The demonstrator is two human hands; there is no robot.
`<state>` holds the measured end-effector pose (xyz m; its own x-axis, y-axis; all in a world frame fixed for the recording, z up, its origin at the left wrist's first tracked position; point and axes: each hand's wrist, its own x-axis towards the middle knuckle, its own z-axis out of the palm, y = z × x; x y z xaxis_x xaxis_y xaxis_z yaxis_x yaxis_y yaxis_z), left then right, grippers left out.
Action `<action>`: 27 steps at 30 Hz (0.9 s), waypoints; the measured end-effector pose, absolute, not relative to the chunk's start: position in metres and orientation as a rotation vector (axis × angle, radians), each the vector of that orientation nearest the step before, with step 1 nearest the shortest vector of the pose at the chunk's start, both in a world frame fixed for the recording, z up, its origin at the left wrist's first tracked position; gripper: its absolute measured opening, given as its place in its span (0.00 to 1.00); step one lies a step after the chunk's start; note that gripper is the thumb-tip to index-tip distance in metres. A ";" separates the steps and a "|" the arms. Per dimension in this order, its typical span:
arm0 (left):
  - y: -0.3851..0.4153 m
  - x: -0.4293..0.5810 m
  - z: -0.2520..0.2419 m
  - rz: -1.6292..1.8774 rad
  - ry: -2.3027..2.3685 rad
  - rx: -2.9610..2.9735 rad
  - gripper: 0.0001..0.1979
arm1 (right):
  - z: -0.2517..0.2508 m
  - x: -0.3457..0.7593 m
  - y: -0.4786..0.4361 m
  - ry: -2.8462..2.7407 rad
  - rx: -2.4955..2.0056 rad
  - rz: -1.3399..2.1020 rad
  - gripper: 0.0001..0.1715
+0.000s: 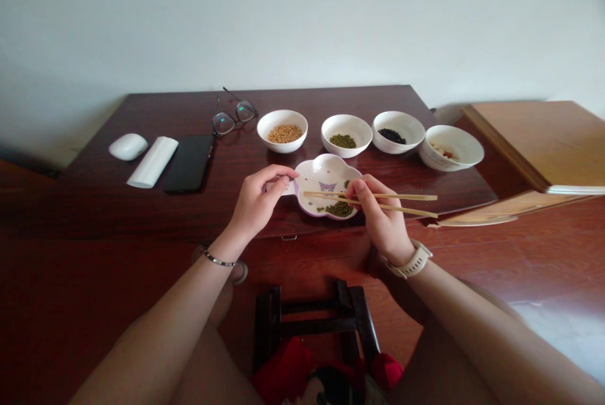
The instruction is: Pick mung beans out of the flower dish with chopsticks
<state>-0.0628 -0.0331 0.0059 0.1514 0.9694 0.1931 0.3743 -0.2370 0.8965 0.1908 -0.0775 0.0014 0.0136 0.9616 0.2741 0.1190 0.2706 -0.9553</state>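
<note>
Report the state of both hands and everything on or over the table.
Dish: upright, green beans inside
Chopsticks: held over the dish
Left hand: holding the dish's handle
Right hand: gripping the chopsticks
Leftmost bowl: upright, tan beans inside
Second bowl: upright, green beans inside
Third bowl: upright, black beans inside
Rightmost bowl: upright, pale, reddish bits inside
Glasses: unfolded
Phone: flat, nothing lit
White bar: lying flat
White rounded item: set down

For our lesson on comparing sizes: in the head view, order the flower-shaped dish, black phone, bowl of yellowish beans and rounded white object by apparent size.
1. Flower-shaped dish
2. Black phone and bowl of yellowish beans: too alike to rank
3. Rounded white object
</note>
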 end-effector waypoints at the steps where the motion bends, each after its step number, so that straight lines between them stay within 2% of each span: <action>1: -0.033 -0.063 0.006 1.067 1.299 1.726 0.14 | 0.001 0.191 -0.078 -1.388 -1.097 0.926 0.25; 27: -0.034 -0.062 0.008 1.063 1.321 1.724 0.14 | 0.001 0.193 -0.078 -1.411 -1.089 0.924 0.25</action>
